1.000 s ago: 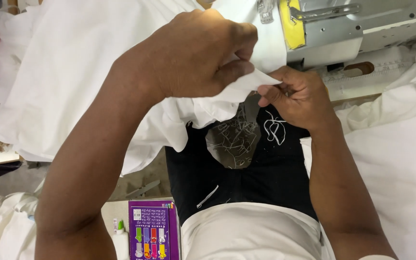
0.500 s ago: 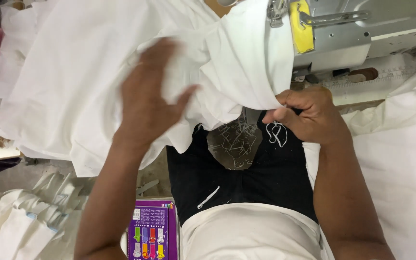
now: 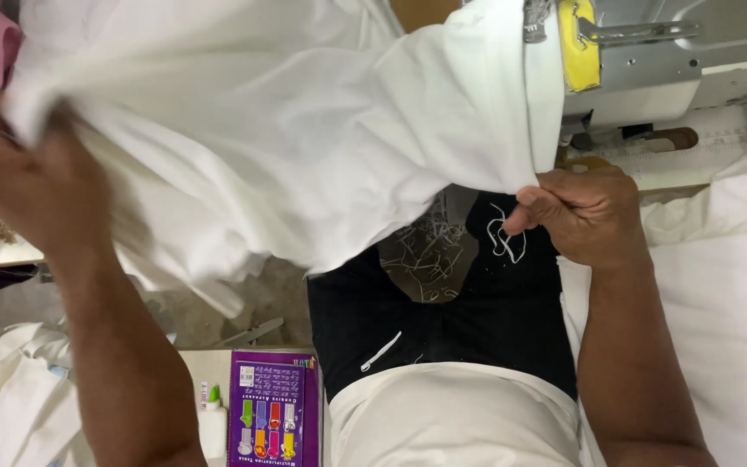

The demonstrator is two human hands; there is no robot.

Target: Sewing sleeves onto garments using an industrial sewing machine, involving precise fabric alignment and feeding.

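A large sheet of soft white cotton fabric (image 3: 304, 147) spans the upper half of the frame, stretched between 2 hands. Its long axis runs roughly left to right, from the upper left corner down to a point just right of centre.

The right hand (image 3: 585, 216), at centre right, has its grip closed on the cloth's lower right corner: thumb and fingers (image 3: 533, 207) pinch together on the edge where the fabric comes to a point. From this grip the whole body of the cloth lies to the left and upward.

The left hand (image 3: 32, 186), at the far left edge and blurred, is under the cloth's left end, with the fabric draped over it. Its fingers seem curled into the folds, but I cannot tell for certain whether they are clamped on it.

The cloth's right edge hangs just beside the grey metal sewing machine (image 3: 650, 60) with its yellow part (image 3: 579, 47) in the upper right; the right hand is the nearer one to it.

Below, loose white thread scraps (image 3: 430, 255) lie on the person's black trousers (image 3: 443, 320). A purple printed card (image 3: 274, 406) sits at lower left of centre.
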